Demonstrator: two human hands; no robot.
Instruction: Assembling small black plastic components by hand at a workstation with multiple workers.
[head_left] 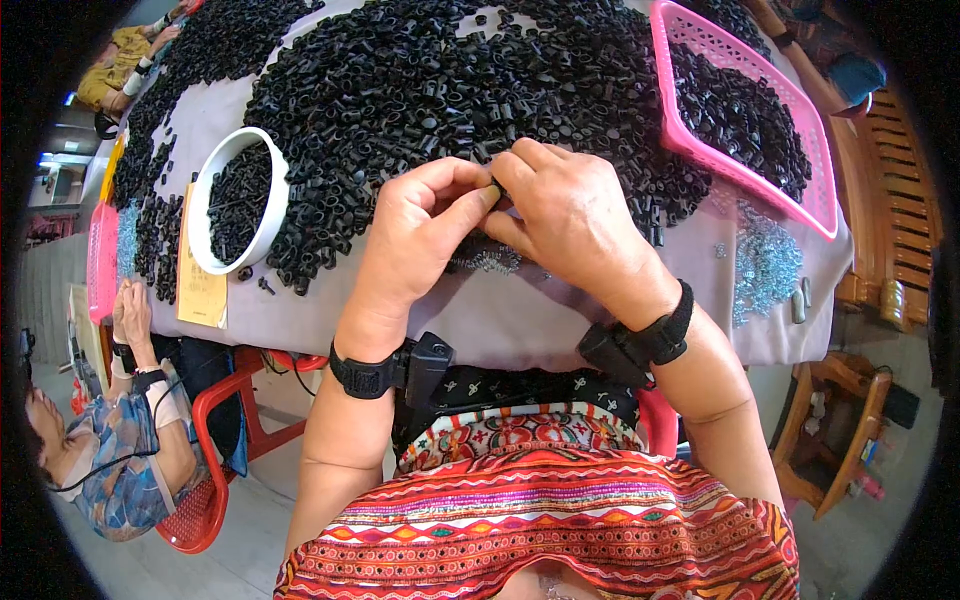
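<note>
My left hand (425, 222) and my right hand (562, 205) meet over the near edge of a wide heap of small black plastic parts (420, 95). Thumbs and fingertips of both pinch one small black part (497, 190), mostly covered by the fingers. Below the hands, a little pile of small clear or silvery pieces (497, 260) lies on the cloth. A white round bowl (272, 222) with thin black pieces in it stands to the left of my left hand. Each wrist wears a black strap with a black box.
A pink perforated basket (735, 172) holding black parts stands at the right. Nearby lies a spread of small clear-blue pieces (768, 262). A yellowish booklet (203, 285) lies partly under the bowl. Another person (120, 440) sits at the left on a red chair (205, 500); more people are at the far corners.
</note>
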